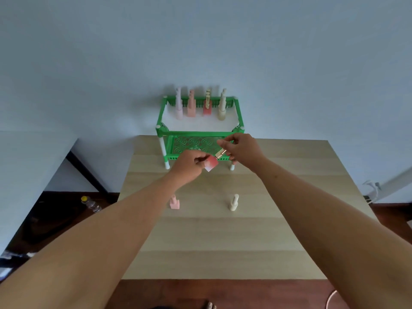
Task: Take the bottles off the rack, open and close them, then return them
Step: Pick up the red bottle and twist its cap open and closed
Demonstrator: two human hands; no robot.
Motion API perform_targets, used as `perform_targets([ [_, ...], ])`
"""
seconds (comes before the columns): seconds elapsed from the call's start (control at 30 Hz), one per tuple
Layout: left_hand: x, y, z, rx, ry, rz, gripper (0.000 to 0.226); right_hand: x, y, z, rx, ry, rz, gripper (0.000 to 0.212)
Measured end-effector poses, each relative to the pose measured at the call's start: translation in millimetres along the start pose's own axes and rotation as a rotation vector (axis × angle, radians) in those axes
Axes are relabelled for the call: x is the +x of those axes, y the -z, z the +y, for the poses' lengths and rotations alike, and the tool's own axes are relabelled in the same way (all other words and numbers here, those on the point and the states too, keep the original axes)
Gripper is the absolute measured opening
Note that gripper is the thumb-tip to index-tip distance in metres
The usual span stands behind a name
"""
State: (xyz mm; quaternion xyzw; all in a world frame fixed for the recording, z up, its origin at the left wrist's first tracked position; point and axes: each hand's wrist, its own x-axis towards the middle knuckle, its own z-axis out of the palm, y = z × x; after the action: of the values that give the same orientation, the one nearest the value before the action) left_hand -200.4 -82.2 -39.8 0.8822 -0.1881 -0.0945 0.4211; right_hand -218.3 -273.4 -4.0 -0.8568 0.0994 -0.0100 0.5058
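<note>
Bare forearms, no sleeves, rings or watch.

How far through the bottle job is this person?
Partway. A pink bottle and a cream bottle stand capped on the table, off the rack. The left hand holds a red bottle while the right hand grips its gold cap. Four bottles remain on the rack.

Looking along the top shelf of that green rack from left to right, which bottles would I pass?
Pale pink bottle → peach bottle → red bottle with a gold cap → cream bottle. All four stand upright in a row at the back of the rack.
</note>
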Motion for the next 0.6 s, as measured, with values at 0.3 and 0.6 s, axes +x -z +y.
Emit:
perform_targets([
  [0.3,-0.3,14.6,13.3,-0.010,0.005,0.010,0.032,-1.4,8.3,-17.9,-0.099,0.048,0.046,0.030],
  [0.6,-1.7,13.4,22.9,-0.006,-0.012,0.012,0.030,-6.7,15.9,-23.3,-0.067,0.022,0.034,0.029],
])
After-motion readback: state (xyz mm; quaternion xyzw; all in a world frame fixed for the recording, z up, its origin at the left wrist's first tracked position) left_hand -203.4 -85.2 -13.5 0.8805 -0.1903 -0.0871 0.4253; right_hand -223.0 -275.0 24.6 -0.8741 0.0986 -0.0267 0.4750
